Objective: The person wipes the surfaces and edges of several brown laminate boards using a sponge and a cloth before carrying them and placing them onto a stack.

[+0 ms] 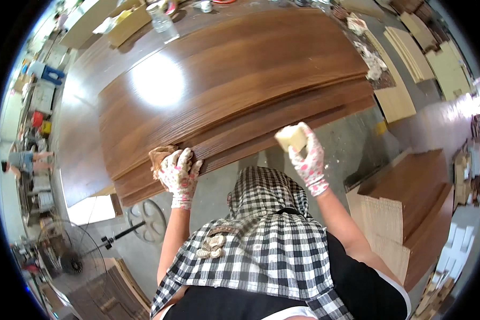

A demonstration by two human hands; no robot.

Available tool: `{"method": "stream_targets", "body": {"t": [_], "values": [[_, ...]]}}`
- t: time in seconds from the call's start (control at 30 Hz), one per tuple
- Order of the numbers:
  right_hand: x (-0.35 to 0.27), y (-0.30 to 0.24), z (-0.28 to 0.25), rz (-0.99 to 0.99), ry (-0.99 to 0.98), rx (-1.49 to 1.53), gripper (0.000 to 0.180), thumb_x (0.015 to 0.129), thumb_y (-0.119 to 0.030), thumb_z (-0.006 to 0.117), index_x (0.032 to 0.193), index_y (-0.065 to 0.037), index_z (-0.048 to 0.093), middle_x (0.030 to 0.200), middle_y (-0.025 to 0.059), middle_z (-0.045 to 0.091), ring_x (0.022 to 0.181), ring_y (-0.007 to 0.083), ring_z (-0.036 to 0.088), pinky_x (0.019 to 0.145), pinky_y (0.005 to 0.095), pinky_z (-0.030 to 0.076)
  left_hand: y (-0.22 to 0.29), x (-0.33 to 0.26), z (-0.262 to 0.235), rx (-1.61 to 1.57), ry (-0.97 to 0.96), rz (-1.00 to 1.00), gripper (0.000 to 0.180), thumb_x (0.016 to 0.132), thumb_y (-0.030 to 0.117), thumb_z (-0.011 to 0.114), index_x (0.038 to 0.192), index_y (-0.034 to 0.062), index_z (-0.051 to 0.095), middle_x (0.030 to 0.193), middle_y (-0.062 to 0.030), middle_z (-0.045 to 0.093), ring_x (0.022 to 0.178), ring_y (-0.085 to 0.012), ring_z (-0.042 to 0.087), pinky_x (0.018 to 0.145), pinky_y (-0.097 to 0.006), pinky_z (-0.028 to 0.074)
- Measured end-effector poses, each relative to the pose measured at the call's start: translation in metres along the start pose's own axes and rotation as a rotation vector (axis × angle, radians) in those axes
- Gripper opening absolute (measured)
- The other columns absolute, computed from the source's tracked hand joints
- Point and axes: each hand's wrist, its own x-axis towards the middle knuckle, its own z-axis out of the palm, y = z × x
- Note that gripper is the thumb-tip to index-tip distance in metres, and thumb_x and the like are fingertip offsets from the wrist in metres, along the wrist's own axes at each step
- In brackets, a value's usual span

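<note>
Up front, the gloved left hand (180,173) presses a brown rag (160,156), fingers closed on it, against the stacked wood panels' (224,85) front edge; the right hand (308,157) grips a pale block (292,137) just beside that edge.

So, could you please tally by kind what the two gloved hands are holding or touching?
Brown rag, under the left hand: 1
Pale block, in the right hand: 1
Stack of brown boards, its edge touched by the left hand: 1
Total: 3
</note>
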Motion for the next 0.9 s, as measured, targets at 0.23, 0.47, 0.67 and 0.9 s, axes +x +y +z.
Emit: {"method": "stream_targets", "body": {"t": [0.23,0.47,0.67,0.9], "values": [[-0.014,-0.016,0.011,-0.069,-0.070,-0.266,0.062,0.071,-0.021,0.068,0.127,-0.005,0.048,0.109,0.0125,0.057,0.099,0.0282,0.056,0.088,0.0408,0.045,0.033,0.020,0.009,-0.113,-0.022,0.119,0.042,0.063,0.019,0.078,0.102,0.0156,0.065,0.104,-0.0071,0.059,0.098,-0.0296,0.054,0.086,-0.044,0.042],[0.005,0.035,-0.052,0.017,0.121,-0.484,0.059,0.073,-0.020,0.063,0.127,-0.004,0.047,0.102,0.0164,0.057,0.095,0.0321,0.056,0.086,0.0421,0.046,0.083,0.036,0.017,-0.094,-0.088,0.197,0.034,0.069,0.023,0.074,0.101,0.0155,0.066,0.105,-0.0057,0.059,0.099,-0.0275,0.055,0.089,-0.043,0.040],[0.053,0.130,-0.138,0.170,0.346,-0.649,0.052,0.075,-0.024,0.064,0.120,-0.001,0.050,0.105,0.0203,0.058,0.098,0.0356,0.056,0.087,0.0426,0.045,0.063,0.028,0.002,-0.028,-0.061,0.253,0.036,0.067,0.019,0.074,0.102,0.0132,0.065,0.105,-0.0073,0.059,0.099,-0.0290,0.054,0.090,-0.044,0.039],[0.084,0.133,-0.170,0.365,0.429,-0.417,0.047,0.076,-0.017,0.066,0.117,-0.001,0.051,0.106,0.0195,0.059,0.096,0.0325,0.060,0.085,0.0389,0.047,0.049,0.026,-0.005,0.026,-0.068,0.263,0.041,0.071,0.022,0.072,0.109,0.0153,0.061,0.108,-0.0073,0.056,0.103,-0.0302,0.051,0.091,-0.047,0.037]]}}
